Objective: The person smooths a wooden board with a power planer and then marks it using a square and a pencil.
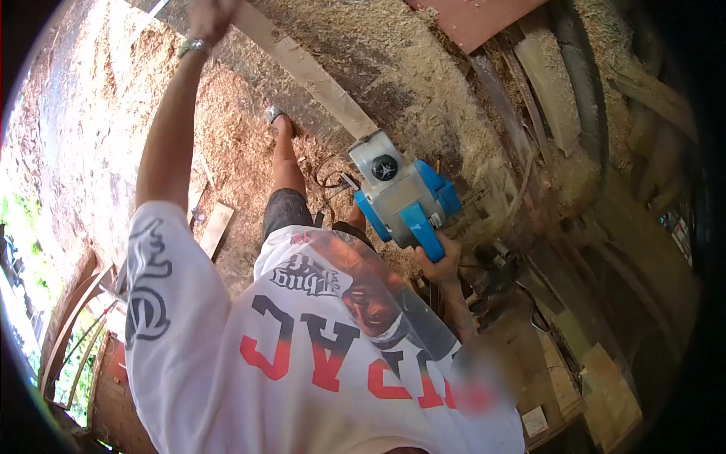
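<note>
My right hand (441, 259) is wrapped round the blue handle of a grey and blue power planer (401, 193). The planer sits at the near end of a long, narrow wooden board (302, 64), which runs up to the top left. My left hand (212, 17), with a band on its wrist, is at the board's far part by the top edge of the view. Its fingers are blurred and partly cut off, so their grip cannot be made out.
Wood shavings (378, 45) cover the ground. A reddish flat panel (484, 17) lies at the top right, with several wooden planks (550, 87) below it. A short wood piece (217, 228) lies left of my leg. A cable (329, 178) is near the planer.
</note>
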`<control>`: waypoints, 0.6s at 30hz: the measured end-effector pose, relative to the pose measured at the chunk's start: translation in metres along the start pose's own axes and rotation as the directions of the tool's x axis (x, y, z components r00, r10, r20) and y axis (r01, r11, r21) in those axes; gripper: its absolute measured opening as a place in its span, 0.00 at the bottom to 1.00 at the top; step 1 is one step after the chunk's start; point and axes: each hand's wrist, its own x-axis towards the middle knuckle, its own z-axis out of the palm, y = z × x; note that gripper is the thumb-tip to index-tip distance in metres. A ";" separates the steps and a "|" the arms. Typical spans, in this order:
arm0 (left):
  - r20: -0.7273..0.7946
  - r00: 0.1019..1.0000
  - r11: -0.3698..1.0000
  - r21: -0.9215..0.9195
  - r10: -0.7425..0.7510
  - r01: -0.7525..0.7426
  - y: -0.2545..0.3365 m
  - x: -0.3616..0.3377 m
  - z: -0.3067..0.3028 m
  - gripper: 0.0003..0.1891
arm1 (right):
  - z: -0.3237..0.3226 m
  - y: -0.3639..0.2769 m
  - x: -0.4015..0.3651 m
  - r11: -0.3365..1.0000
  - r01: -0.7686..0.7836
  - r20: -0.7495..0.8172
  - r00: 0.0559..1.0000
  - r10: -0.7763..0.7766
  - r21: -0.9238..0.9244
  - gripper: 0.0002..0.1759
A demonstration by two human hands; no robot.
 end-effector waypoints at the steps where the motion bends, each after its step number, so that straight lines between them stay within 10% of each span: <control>1: -0.204 0.868 0.878 -0.273 -0.452 0.393 0.013 0.002 -0.008 0.22 | 0.000 0.008 -0.001 1.000 0.002 0.008 1.000 -0.002 0.002 0.11; 4: 0.122 0.833 0.502 -0.748 -0.539 0.435 -0.120 -0.040 0.053 0.24 | -0.003 0.026 0.007 0.999 0.015 0.041 0.999 -0.016 0.031 0.11; 5: -0.169 0.929 0.851 -0.480 -0.330 0.214 -0.157 -0.057 0.080 0.21 | -0.003 0.028 0.010 0.999 0.014 0.054 0.998 -0.016 0.043 0.11; 18: -0.322 0.850 0.906 -0.078 -0.418 0.416 -0.030 -0.051 0.041 0.23 | 0.025 -0.033 0.088 1.000 0.025 0.089 0.996 -0.024 -0.003 0.13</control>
